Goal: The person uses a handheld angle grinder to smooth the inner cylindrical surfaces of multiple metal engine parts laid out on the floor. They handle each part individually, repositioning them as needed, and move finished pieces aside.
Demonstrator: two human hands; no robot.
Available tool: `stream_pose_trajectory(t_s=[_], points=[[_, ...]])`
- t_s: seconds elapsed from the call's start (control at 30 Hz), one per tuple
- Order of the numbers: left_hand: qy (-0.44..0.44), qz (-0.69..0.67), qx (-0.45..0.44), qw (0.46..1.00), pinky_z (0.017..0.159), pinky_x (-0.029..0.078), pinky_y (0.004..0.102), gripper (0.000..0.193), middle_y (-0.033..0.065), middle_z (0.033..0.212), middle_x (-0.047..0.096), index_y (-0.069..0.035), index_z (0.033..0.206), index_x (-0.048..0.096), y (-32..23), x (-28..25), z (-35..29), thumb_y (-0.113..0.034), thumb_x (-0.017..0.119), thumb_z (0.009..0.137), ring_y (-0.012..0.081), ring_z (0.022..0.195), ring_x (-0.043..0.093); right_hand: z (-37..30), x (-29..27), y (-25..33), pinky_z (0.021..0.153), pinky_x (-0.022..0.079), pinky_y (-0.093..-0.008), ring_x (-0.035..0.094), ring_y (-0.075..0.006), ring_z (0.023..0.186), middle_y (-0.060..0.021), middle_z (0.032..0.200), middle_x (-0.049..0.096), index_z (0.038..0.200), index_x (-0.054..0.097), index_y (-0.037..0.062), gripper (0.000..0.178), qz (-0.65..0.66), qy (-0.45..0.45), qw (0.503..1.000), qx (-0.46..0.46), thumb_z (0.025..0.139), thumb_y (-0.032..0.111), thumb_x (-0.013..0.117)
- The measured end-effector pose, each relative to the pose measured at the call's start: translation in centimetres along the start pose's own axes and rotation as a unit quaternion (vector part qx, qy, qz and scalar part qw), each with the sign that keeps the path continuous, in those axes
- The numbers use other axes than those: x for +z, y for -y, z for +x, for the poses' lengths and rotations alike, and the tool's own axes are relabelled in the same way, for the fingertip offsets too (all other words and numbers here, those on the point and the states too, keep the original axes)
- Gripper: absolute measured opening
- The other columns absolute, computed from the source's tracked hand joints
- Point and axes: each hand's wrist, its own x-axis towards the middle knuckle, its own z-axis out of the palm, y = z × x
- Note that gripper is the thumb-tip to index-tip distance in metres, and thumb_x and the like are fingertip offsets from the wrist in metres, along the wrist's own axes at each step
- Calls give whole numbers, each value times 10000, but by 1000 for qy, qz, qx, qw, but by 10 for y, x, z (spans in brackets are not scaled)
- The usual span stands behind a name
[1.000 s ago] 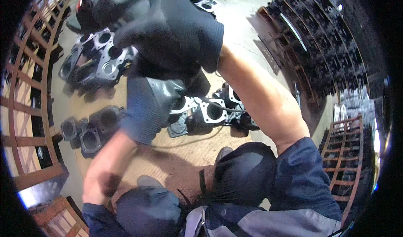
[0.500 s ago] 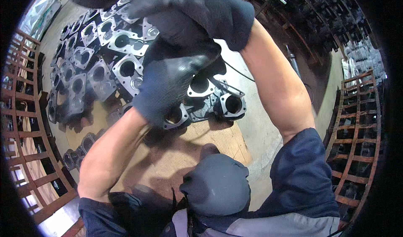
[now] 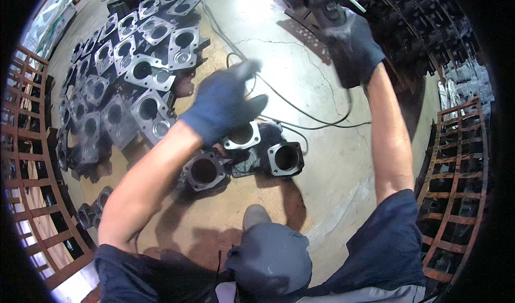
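His gloved left hand (image 3: 225,107) hovered loosely open above the grey castings (image 3: 241,153) on the floor (image 3: 322,158); the right hand (image 3: 351,48) gripped a power tool (image 3: 322,5).

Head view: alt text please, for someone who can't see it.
Right gloved hand grips a corded power tool; empty left gloved hand hovers over three dark metal cylinder castings on the concrete floor, beside rows of ground grey castings.

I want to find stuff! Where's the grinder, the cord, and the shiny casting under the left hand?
Grinder (image 3: 322,5): head view, on its dark body above the right glove.
Cord (image 3: 300,112): head view, on the black loop across the floor.
Casting (image 3: 241,135): head view, on its bright ring-shaped face.
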Motion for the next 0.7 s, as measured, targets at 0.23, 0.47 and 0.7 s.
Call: stream_pose_trajectory(t_s=[0.23, 0.47, 0.7], points=[[90, 33, -157, 983, 1029, 491, 449, 744, 270, 1308, 612, 15, 1357, 540, 77, 54, -75, -333, 835, 769, 411, 1213, 602, 13, 5, -153, 763, 524, -366, 653, -217, 800, -119, 900, 731, 1063, 711, 28, 360, -24, 35, 989, 140, 781, 233, 802], [63, 8, -150, 987, 887, 551, 453, 571, 263, 1098, 691, 55, 1221, 619, 78, 95, -57, -308, 795, 817, 395, 1028, 691, -43, 85, -180, 633, 517, -336, 634, -195, 670, -79, 776, 687, 909, 731, 41, 200, 261, 74, 889, 370, 758, 160, 783], [61, 10, -156, 986, 875, 544, 470, 537, 256, 1056, 696, 54, 1210, 636, 80, 95, -50, -260, 778, 798, 411, 990, 680, -62, 160, -215, 578, 530, -354, 618, -220, 590, -89, 738, 651, 937, 673, 26, 265, 491, 36, 737, 463, 815, 259, 697]])
